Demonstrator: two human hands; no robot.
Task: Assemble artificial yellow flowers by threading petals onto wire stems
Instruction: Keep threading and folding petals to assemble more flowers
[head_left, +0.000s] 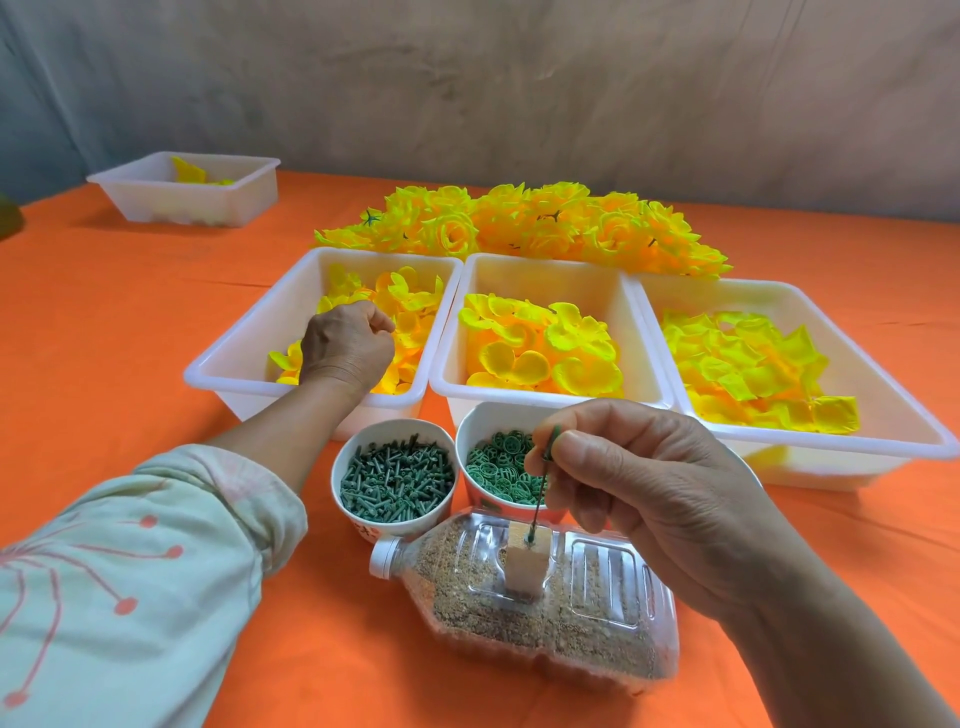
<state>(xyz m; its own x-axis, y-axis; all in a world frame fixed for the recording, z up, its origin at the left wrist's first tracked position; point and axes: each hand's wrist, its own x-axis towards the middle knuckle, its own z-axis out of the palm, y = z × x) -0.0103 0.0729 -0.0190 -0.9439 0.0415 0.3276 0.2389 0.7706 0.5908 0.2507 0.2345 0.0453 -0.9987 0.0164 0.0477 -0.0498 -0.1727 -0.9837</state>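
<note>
Nearly upright, wire stem (540, 493) in right hand (665, 493), tip down.

Bright orange tablecloth (104, 322), white tubs (244, 317) full of neon yellow petals (540, 348), white cups (340, 453) of dark green pegs (395, 480) and lighter green rings (496, 467), dark green wire stem (540, 493). Sleeve (130, 571) is pale mint with a coral line-and-dot print.
</note>
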